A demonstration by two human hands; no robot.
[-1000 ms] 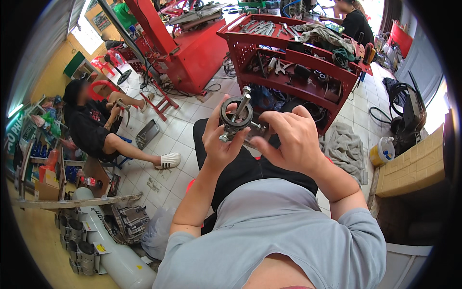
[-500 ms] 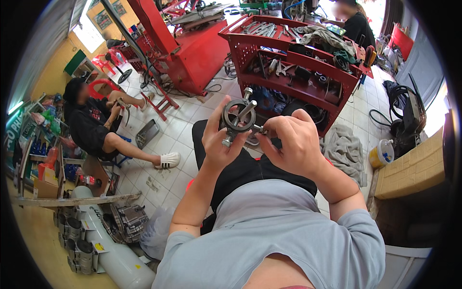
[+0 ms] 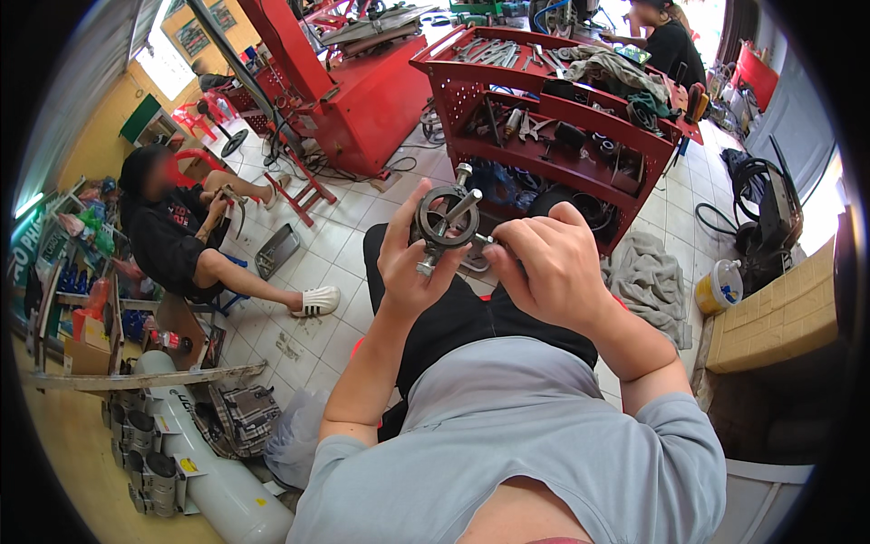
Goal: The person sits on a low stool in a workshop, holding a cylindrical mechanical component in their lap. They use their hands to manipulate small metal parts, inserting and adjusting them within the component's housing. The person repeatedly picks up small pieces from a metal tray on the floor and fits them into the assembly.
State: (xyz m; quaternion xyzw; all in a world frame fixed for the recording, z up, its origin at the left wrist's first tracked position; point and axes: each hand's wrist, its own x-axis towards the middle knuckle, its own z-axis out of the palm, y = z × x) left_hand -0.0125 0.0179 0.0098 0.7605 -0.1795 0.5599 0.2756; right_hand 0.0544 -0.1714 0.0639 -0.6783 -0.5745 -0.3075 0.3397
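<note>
A dark metal ring tool with several bolts sticking out around it is held in front of my lap. A thick pale rod slants across its opening. My left hand grips the ring from the left and below, with a finger raised along its side. At the ring's right side, my right hand has thumb and fingers pinched at the outer end of a small bolt. The fingertips partly cover that bolt's end.
Ahead stands a red tool cart with spanners on top. To the left, a person in black sits on a low stool beside a metal tray. A grey cloth and a lidded bucket are on the right.
The ring tool has shifted slightly left. My right fingertips have changed their hold a little, and more of the small bolt shows beside them.
</note>
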